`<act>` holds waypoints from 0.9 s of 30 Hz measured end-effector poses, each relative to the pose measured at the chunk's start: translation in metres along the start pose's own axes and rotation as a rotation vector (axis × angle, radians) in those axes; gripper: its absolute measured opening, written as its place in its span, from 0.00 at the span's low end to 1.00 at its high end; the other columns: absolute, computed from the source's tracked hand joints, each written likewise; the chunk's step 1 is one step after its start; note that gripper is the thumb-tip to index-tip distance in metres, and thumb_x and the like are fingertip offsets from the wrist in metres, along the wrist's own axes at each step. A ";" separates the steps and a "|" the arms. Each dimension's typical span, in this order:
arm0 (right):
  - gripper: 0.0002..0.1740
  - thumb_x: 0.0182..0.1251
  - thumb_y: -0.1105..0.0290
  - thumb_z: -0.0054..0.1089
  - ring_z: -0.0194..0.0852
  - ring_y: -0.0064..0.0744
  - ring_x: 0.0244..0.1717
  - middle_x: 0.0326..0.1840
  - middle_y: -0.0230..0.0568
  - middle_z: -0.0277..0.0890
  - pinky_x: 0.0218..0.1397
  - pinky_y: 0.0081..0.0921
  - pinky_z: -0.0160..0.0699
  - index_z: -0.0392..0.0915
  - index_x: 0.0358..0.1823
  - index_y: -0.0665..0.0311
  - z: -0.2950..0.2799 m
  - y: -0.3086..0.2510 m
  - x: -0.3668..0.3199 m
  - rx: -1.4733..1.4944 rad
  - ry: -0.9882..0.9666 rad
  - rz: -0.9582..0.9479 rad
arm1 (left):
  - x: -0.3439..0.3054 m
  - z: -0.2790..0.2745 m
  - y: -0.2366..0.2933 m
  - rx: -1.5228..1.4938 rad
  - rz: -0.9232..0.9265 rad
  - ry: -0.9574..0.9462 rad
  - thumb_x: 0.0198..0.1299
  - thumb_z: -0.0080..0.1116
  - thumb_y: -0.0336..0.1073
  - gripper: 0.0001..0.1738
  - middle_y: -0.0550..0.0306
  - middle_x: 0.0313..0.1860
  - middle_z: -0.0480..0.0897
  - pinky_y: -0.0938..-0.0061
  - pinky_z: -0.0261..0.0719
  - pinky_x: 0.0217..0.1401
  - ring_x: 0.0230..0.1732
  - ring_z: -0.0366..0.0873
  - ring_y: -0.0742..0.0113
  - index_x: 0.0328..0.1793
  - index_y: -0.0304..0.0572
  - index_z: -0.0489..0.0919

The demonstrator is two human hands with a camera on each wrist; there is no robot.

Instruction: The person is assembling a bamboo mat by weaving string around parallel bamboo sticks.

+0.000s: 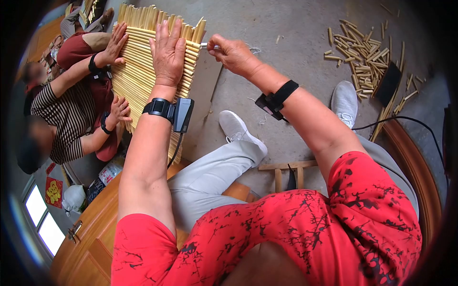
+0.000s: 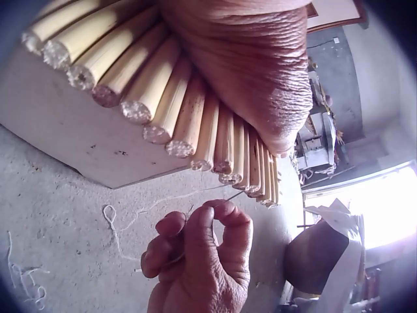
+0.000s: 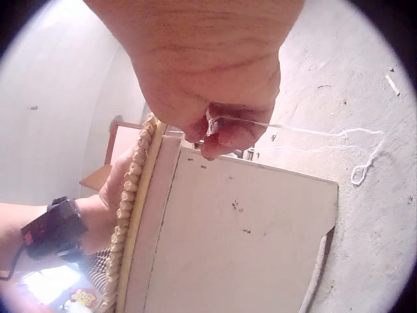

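Observation:
A mat of pale, straight stalks [image 1: 143, 71] lies side by side in rows. My left hand [image 1: 168, 57] rests flat on it near the right edge, fingers stretched out. Just beyond that edge, my right hand [image 1: 234, 55] pinches a thin needle [image 2: 236, 195] between thumb and forefinger. The needle points toward the cut stalk ends [image 2: 182, 149] in the left wrist view. White thread [image 3: 313, 132] trails from the right hand and loops over the floor. The other fingers of this hand are curled in.
Another person in a striped shirt [image 1: 64, 119] sits at the left, both hands on the mat. A pale board [image 3: 247, 228] stands under the mat. Short cut stalks [image 1: 362, 57] lie heaped on the floor at the right. A small wooden stool [image 1: 288, 167] is between my legs.

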State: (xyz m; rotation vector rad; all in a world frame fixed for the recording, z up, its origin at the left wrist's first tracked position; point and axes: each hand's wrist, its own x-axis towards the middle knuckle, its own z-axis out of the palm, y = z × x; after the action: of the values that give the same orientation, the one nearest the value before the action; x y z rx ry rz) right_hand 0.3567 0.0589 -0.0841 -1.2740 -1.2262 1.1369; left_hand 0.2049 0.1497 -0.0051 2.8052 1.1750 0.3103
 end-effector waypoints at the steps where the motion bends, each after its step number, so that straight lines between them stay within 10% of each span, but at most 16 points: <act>1: 0.05 0.65 0.68 0.51 0.68 0.23 0.25 0.28 0.31 0.73 0.27 0.23 0.70 0.68 0.39 0.58 0.003 0.002 0.001 0.000 -0.001 -0.001 | 0.000 0.000 -0.001 0.005 0.003 0.000 0.66 0.35 0.51 0.25 0.50 0.70 0.58 0.49 0.35 0.71 0.73 0.47 0.53 0.69 0.63 0.62; 4: 0.04 0.65 0.69 0.51 0.69 0.23 0.26 0.29 0.31 0.73 0.27 0.22 0.70 0.67 0.39 0.59 0.007 -0.001 0.004 0.060 0.004 -0.022 | 0.000 0.001 -0.002 0.005 0.000 0.004 0.66 0.35 0.51 0.25 0.50 0.70 0.57 0.49 0.35 0.71 0.73 0.46 0.53 0.69 0.63 0.62; 6: 0.07 0.59 0.76 0.51 0.76 0.42 0.34 0.33 0.41 0.78 0.37 0.31 0.73 0.69 0.39 0.59 0.006 -0.005 0.002 0.158 -0.004 0.044 | 0.000 0.001 -0.002 -0.003 0.003 0.006 0.66 0.36 0.51 0.25 0.50 0.70 0.57 0.49 0.35 0.71 0.73 0.46 0.53 0.69 0.63 0.62; 15: 0.08 0.58 0.81 0.47 0.62 0.20 0.26 0.29 0.26 0.68 0.23 0.18 0.64 0.69 0.37 0.59 0.001 -0.008 0.001 0.369 -0.083 0.191 | -0.001 0.000 -0.002 -0.002 0.007 0.007 0.66 0.36 0.51 0.25 0.51 0.70 0.57 0.50 0.34 0.72 0.73 0.46 0.54 0.69 0.63 0.62; 27: 0.07 0.65 0.66 0.47 0.74 0.29 0.19 0.28 0.39 0.76 0.23 0.26 0.72 0.66 0.38 0.61 -0.004 0.008 0.005 0.302 0.219 0.100 | 0.000 0.000 0.000 0.005 -0.015 -0.014 0.66 0.33 0.52 0.26 0.51 0.70 0.57 0.50 0.31 0.72 0.73 0.45 0.54 0.69 0.63 0.62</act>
State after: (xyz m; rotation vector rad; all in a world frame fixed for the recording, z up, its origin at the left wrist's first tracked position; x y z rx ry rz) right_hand 0.3619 0.0642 -0.0918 -1.2021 -0.8035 1.1694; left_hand 0.2050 0.1495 -0.0050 2.7963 1.1954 0.2864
